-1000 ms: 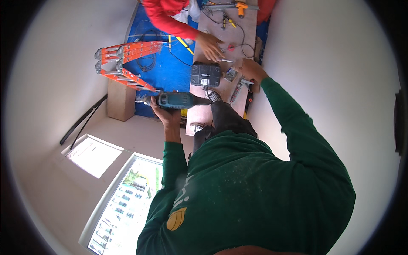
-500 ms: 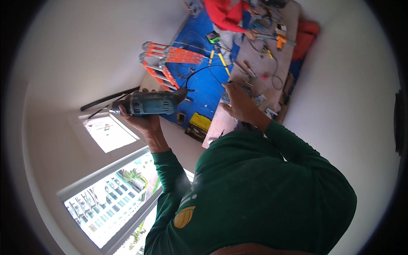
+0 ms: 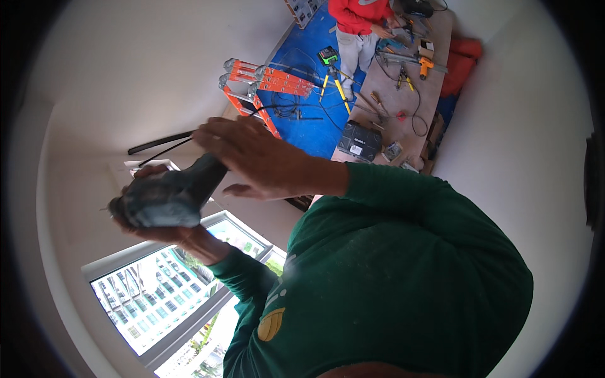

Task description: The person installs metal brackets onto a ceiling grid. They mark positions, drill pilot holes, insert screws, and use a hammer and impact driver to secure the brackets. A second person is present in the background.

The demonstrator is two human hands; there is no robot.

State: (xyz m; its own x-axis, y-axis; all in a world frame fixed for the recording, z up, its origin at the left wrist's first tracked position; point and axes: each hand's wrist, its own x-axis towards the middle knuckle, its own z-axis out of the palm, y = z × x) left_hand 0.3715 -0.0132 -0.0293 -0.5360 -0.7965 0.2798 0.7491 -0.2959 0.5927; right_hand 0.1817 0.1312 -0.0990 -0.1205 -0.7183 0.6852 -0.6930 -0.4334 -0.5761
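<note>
A teal and black corded power drill point(image 3: 161, 200), blurred by motion, is held up in front of the pale wall on the left. My left hand point(image 3: 165, 234) wraps round its body from below, with fingertips showing over the far side. The drill's handle slants up to my right hand point(image 3: 261, 157), whose fingers are stretched out and thumb spread at the handle's end. Whether that hand touches the handle is hard to make out. A black cord point(image 3: 257, 112) runs beyond my right hand's knuckles.
Beyond my right arm, a worktable point(image 3: 406, 104) carries a black tool case point(image 3: 360, 140), an orange tool point(image 3: 425, 68) and loose tools. A person in red point(image 3: 354, 19) works at its far end. An orange ladder point(image 3: 287, 82) and a green device on a yellow tripod point(image 3: 328, 57) stand on blue floor covering.
The drill has come down and left in my left hand, its handle now tilted upward. My right hand has moved left from beside the table to the drill's handle.
</note>
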